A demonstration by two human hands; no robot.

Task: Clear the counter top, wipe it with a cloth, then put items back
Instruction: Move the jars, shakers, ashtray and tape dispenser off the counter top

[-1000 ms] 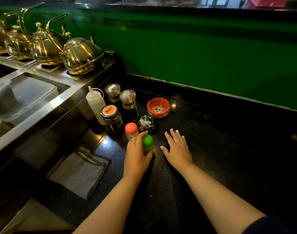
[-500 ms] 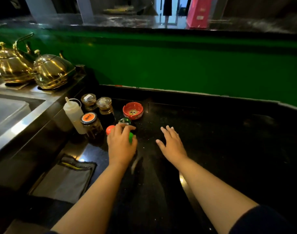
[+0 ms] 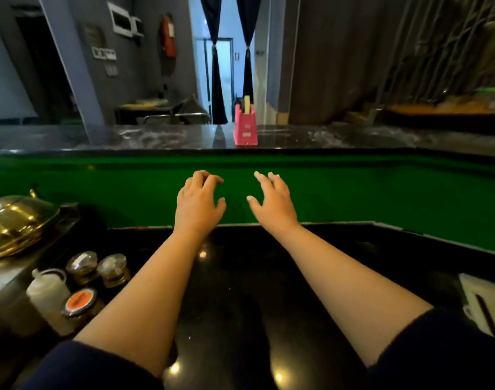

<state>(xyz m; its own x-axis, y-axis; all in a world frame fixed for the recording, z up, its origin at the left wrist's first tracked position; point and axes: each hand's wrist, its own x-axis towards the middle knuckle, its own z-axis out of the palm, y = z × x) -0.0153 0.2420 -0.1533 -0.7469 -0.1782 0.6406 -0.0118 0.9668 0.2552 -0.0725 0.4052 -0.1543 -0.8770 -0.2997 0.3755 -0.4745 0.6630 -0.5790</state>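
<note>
Both my arms reach forward over the black counter top (image 3: 240, 291). My left hand (image 3: 198, 204) is raised in front of the green wall, its fingers loosely curled and holding nothing. My right hand (image 3: 271, 204) hovers beside it, fingers spread and relaxed, also empty. At the counter's left stand a white squeeze bottle (image 3: 48, 294), a jar with an orange lid (image 3: 80, 301) and two glass-lidded jars (image 3: 81, 263) (image 3: 112, 267). My left forearm passes just to their right. No cloth is in view.
A brass kettle (image 3: 15, 220) sits on the steel unit at far left. A green wall (image 3: 381, 192) backs the counter, topped by a dark ledge with a pink tape dispenser (image 3: 245, 125). A white object (image 3: 482, 305) lies at the counter's right edge.
My left hand has let go of the green-capped shaker, and both hands have risen off the counter toward the green wall. The view has tilted up; the small shakers and red dish are out of sight.
</note>
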